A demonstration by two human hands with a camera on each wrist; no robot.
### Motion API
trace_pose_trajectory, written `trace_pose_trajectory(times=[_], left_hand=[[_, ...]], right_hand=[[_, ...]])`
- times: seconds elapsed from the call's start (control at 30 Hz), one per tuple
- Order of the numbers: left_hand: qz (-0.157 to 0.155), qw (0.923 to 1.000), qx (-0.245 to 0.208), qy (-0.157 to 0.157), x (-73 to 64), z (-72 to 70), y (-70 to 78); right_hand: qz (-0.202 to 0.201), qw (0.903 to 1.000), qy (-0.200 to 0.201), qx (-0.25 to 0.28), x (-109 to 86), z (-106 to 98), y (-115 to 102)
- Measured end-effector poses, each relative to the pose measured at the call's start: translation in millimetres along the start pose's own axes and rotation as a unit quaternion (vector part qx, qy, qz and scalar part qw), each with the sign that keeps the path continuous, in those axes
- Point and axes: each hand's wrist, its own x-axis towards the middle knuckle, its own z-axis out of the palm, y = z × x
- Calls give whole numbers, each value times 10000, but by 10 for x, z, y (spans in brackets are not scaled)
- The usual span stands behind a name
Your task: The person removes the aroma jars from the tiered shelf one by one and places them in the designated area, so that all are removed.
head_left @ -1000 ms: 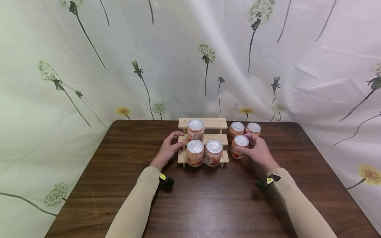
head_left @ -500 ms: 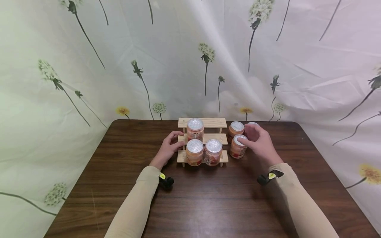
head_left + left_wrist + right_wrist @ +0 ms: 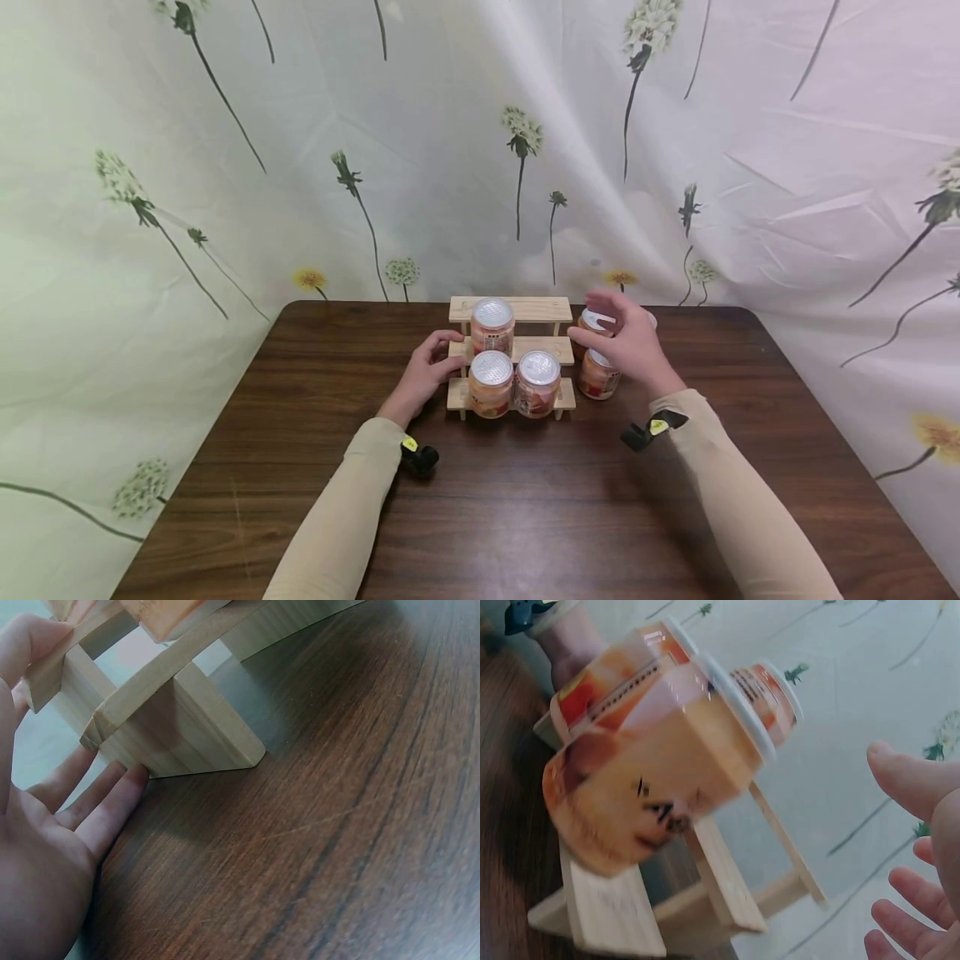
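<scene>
A three-tier wooden rack (image 3: 513,310) carries two silver-lidded jars of orange food on its lowest tier, the left jar (image 3: 491,387) and the right jar (image 3: 537,387). One more jar (image 3: 492,329) stands on the middle tier. My left hand (image 3: 423,375) holds the rack's left end; in the left wrist view its fingers (image 3: 112,810) lie against the side leg (image 3: 210,727). My right hand (image 3: 633,350) hovers with spread fingers over the jars right of the rack, holding nothing. Below it, a front jar (image 3: 598,381) and a rear jar (image 3: 588,343) are partly covered.
Behind the right hand, only a sliver of a third jar's lid (image 3: 652,320) shows beside the rack. The dark wooden table (image 3: 510,508) ends at a curtain (image 3: 450,167) printed with dandelions. Each wrist wears a black camera, such as the left camera (image 3: 422,460).
My right hand has let go of the front right jar, risen and shifted back and left over the rear jar. The left hand and the rack stay in place.
</scene>
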Motion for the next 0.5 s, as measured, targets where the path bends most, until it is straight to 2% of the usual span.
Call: trace_pose_trajectory(times=[0.17,0.5], left_hand=[[15,10000,29,22,7,-1,-7],[-23,10000,40,15,-7,-3,4]], right_hand=[[-14,9993,-380,41,87,128,-98],[-178,9904,-1232,-607,207,336,-314]])
